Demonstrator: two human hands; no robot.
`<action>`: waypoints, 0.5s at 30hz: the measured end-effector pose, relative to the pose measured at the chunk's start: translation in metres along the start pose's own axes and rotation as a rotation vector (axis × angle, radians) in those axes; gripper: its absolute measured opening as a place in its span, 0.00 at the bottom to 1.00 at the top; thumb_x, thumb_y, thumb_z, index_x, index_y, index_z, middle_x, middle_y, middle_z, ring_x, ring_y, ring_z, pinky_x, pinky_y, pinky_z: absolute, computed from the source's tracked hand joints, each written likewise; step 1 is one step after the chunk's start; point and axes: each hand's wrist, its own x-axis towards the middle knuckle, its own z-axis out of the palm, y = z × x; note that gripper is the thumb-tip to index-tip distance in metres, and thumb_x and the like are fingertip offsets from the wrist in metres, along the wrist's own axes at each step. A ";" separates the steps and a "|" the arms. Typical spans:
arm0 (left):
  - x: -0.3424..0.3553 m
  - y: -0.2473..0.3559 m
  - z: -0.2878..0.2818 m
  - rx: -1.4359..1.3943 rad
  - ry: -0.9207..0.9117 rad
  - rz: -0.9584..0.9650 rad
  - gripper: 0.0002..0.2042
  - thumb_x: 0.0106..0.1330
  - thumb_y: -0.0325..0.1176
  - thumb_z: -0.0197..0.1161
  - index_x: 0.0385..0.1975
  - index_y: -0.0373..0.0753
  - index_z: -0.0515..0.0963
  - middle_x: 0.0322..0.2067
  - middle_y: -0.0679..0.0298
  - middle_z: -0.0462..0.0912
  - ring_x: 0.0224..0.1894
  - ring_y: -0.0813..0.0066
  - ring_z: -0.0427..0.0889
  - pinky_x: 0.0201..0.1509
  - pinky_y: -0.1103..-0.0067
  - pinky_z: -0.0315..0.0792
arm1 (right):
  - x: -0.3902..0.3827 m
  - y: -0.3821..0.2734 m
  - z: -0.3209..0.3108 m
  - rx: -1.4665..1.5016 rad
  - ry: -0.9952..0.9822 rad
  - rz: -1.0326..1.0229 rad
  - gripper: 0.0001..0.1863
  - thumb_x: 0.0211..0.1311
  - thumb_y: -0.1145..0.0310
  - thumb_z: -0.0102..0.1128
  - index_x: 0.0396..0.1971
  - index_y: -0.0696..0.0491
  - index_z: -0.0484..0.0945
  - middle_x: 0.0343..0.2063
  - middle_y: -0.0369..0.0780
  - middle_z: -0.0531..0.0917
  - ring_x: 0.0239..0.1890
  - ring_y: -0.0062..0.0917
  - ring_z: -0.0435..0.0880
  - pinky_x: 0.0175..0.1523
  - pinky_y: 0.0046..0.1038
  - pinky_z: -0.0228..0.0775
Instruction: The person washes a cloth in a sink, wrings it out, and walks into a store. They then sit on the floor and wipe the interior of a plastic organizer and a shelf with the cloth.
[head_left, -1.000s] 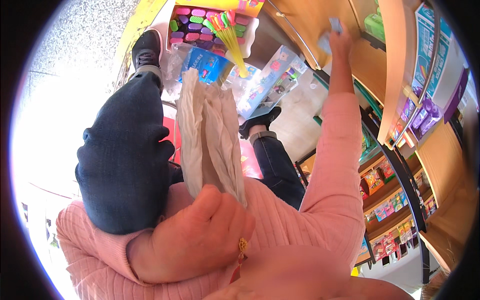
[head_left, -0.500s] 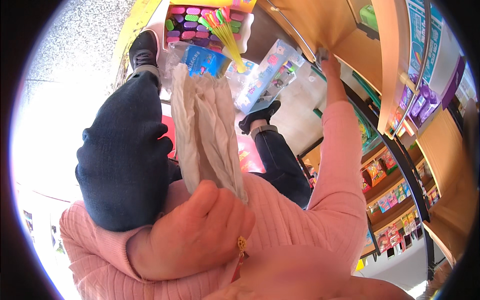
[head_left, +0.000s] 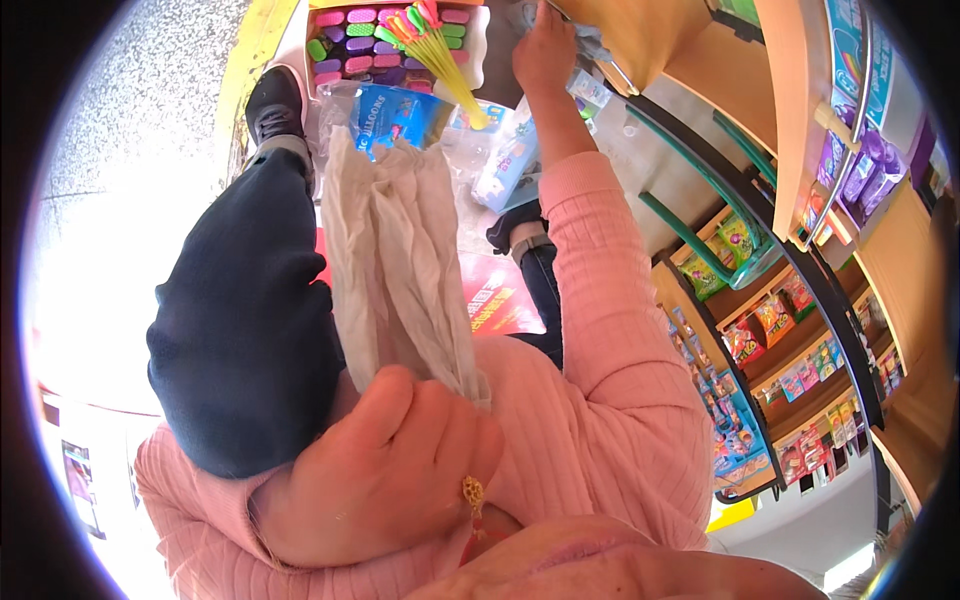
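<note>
My left hand (head_left: 380, 470) is closed on a crumpled off-white cloth (head_left: 390, 250), which hangs upward from my fingers over my lap. Farther forward, my right hand (head_left: 545, 55) grips a grey-blue cloth (head_left: 588, 42) at the edge of a wooden shelf unit (head_left: 650, 40), beside a metal bar. Below it lie clear packages with pale blue printed panels (head_left: 505, 165). A blue plastic package (head_left: 395, 112) sits left of these, below a white box (head_left: 345, 40) of coloured pieces with a bunch of yellow tubes (head_left: 445, 70) on top.
My legs (head_left: 235, 320) are spread over the pavement. A red printed item (head_left: 495, 300) lies between them. At the right are curved wooden shelves (head_left: 810, 370) with snack bags, green tubular frames (head_left: 680, 230) and purple packs (head_left: 865, 175). A yellow edge runs along the upper left.
My right hand with its cloth has moved left and upward along the shelf unit, now covering part of the pale blue packages. My left hand stays on the off-white cloth.
</note>
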 end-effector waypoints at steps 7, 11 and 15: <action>0.004 0.001 0.001 0.025 -0.027 -0.053 0.05 0.41 0.30 0.57 0.18 0.39 0.71 0.17 0.67 0.62 0.22 0.73 0.65 0.30 0.78 0.62 | -0.022 0.028 -0.012 -0.279 -0.233 0.087 0.37 0.49 0.71 0.57 0.63 0.48 0.59 0.59 0.34 0.68 0.52 0.33 0.71 0.52 0.45 0.60; 0.003 0.003 -0.002 0.030 -0.073 -0.067 0.05 0.40 0.29 0.57 0.18 0.39 0.70 0.16 0.67 0.61 0.21 0.73 0.65 0.29 0.78 0.62 | -0.033 0.047 -0.014 -0.370 -0.240 0.103 0.38 0.48 0.68 0.58 0.64 0.49 0.58 0.58 0.35 0.69 0.51 0.32 0.72 0.50 0.41 0.58; 0.005 0.003 -0.002 0.039 -0.084 -0.070 0.07 0.41 0.31 0.57 0.18 0.39 0.68 0.17 0.67 0.61 0.22 0.75 0.65 0.30 0.80 0.60 | -0.028 0.045 -0.025 -0.511 -0.396 0.180 0.34 0.49 0.61 0.61 0.59 0.51 0.62 0.53 0.36 0.72 0.52 0.29 0.71 0.49 0.38 0.55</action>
